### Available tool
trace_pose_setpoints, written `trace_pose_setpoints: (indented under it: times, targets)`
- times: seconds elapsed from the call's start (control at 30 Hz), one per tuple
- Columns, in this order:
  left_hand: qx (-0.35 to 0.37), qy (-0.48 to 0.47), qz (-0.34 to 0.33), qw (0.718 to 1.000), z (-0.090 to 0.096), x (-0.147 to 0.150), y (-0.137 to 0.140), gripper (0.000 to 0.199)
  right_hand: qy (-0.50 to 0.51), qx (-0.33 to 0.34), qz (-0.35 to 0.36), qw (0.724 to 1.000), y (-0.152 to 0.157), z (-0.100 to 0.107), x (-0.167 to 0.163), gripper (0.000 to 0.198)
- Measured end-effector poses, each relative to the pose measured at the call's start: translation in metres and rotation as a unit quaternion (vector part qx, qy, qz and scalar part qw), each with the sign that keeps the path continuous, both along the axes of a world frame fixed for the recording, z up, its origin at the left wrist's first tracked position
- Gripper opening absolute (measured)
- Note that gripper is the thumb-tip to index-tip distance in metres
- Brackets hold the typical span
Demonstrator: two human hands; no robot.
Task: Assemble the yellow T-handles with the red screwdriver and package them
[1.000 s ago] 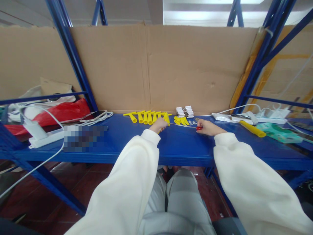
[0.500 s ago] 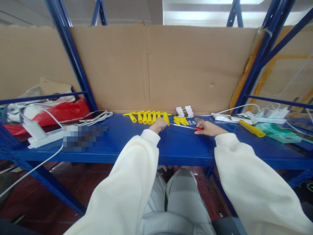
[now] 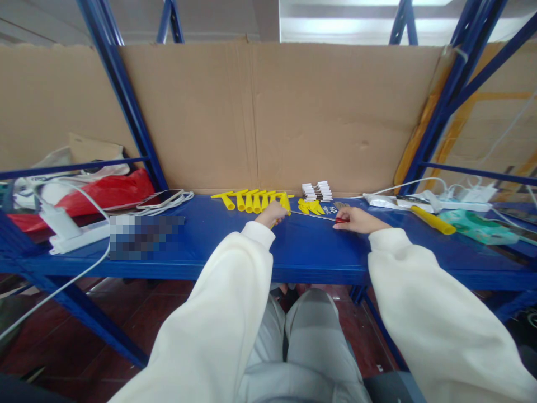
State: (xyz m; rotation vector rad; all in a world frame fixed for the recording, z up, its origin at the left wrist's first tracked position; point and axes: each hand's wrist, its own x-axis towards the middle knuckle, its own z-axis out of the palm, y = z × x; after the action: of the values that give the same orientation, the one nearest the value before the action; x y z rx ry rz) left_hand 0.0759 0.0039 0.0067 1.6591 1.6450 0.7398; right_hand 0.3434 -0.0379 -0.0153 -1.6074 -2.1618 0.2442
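Observation:
My left hand [image 3: 272, 214] is closed around a yellow plastic piece [image 3: 286, 203] with a flared end, much of it hidden by my fingers. My right hand [image 3: 354, 219] grips the red handle of a screwdriver [image 3: 316, 216]. Its thin metal shaft points left, and the tip meets the yellow piece near my left fingers. Several like yellow tube-shaped pieces [image 3: 249, 202] lie in a row to the left. Beyond the shaft rest a small pile of flat yellow parts [image 3: 310, 207], tiny whitish bits [image 3: 331, 210] and stacked white pieces with dark ends [image 3: 317, 191].
A cardboard sheet [image 3: 293, 117] stands behind the blue tabletop [image 3: 235, 240]. On the left are a power strip [image 3: 79, 235], cables and a red bag [image 3: 109, 193]. To the right lie a yellow tube [image 3: 433, 219] and a green plastic packet [image 3: 478, 226]. Blue posts rise on both sides.
Both hands stay in nearly the same place. The screwdriver's red handle looks slightly turned in my right fingers; its tip remains at the yellow piece.

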Motion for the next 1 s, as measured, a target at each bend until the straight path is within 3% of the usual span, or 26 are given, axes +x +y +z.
trace_pose_setpoints:
  times: [0.17, 0.37, 0.47, 0.6, 0.83, 1.0]
  targets:
    - [0.001, 0.002, 0.002, 1.0, 0.001, 0.0, -0.003, 0.01, 0.009, 0.047, -0.036, 0.998, 0.002, -0.005, -0.001, 0.032]
    - [-0.007, -0.003, 0.005, 1.0, 0.002, 0.001, -0.004, 0.005, 0.008, -0.008, -0.021, 1.0, -0.002, -0.001, 0.001, 0.033]
    - [-0.016, -0.01, 0.007, 1.0, 0.004, 0.002, -0.004, 0.012, 0.013, -0.024, -0.011, 1.0, -0.003, 0.0, -0.001, 0.033]
    - [-0.029, -0.038, 0.002, 0.999, 0.005, 0.0, -0.004, 0.027, 0.011, -0.004, -0.024, 1.0, -0.001, -0.002, -0.004, 0.032]
    - [-0.034, -0.089, 0.012, 0.995, 0.001, 0.008, -0.003, 0.026, 0.004, 0.039, -0.024, 0.999, 0.004, -0.006, 0.004, 0.032]
    - [-0.026, -0.097, 0.036, 0.994, 0.001, 0.016, -0.004, 0.024, -0.017, 0.018, -0.019, 1.0, 0.005, -0.005, 0.01, 0.031]
